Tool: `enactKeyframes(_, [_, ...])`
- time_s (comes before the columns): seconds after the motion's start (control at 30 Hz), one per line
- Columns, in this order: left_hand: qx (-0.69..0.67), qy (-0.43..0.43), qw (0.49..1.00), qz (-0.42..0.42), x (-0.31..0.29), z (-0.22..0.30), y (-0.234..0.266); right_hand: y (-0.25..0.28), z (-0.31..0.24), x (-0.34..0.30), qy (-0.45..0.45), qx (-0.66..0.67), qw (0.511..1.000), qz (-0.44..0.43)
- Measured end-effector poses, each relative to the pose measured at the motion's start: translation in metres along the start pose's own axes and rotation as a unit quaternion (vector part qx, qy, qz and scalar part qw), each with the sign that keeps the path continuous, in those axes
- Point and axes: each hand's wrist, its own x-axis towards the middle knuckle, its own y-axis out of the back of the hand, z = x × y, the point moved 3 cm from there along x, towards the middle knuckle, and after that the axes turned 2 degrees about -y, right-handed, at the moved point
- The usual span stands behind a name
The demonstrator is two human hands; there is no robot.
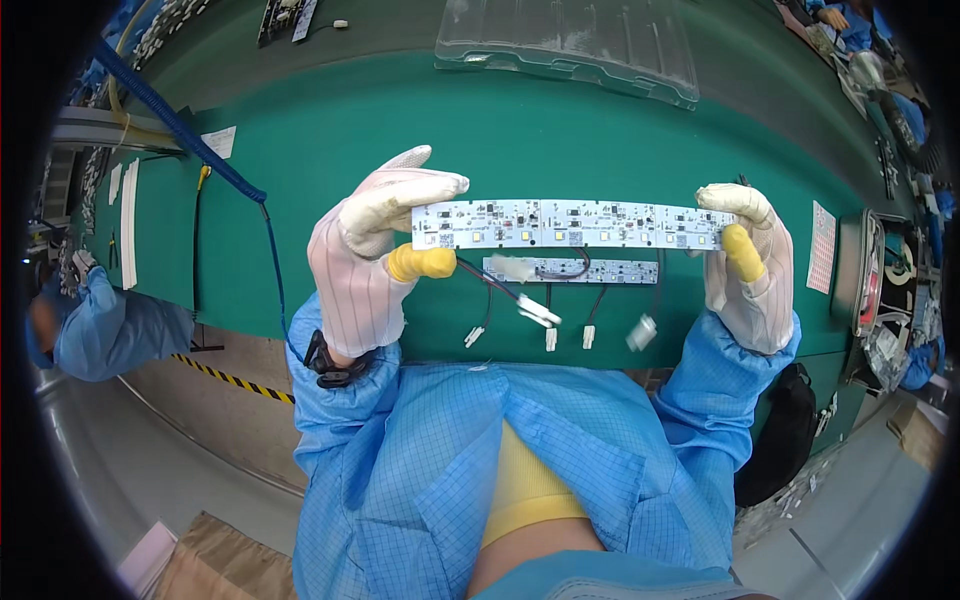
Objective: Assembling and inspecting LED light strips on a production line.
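Note:
Between my two gloved hands a long white LED circuit board (600,224) is held up level, its component side facing me. My left hand (385,225) pinches the board's left end, with a yellow finger cot on the thumb. At the other end, my right hand (750,240) grips it the same way, also with a yellow thumb cot. Wires with white connectors (538,311) dangle below the held board, some blurred. Behind and below it, a second LED board (620,271) lies on the green mat, partly hidden, with white-plugged leads reaching toward me.
A clear plastic tray (570,45) lies at the far side of the green mat (330,110). A coiled blue cord (185,130) runs to my left wrist strap. More boards (290,18) lie far left. At right are a printed sheet (821,248) and a bin (855,270). Another person's sleeve (120,325) shows left.

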Motion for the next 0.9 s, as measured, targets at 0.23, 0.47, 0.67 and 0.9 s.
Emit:
enactKeyframes(0.23, [-0.009, -0.061, 0.998, -0.021, -0.003, -0.005, 0.001, -0.002, -0.001, -0.005, 0.005, -0.039, 0.999, 0.024])
enactKeyframes(0.47, [-0.025, -0.017, 0.999, 0.022, -0.003, -0.006, 0.005, -0.011, -0.011, -0.002, -0.047, -0.050, 0.998, 0.006])
enactKeyframes(0.67, [-0.030, -0.030, 0.999, 0.021, -0.006, -0.010, 0.005, -0.012, -0.009, -0.004, -0.006, -0.060, 0.998, 0.015])
enactKeyframes(0.9, [-0.034, -0.035, 0.998, 0.042, -0.007, -0.014, 0.005, -0.017, -0.014, -0.004, -0.036, -0.097, 0.995, 0.008])
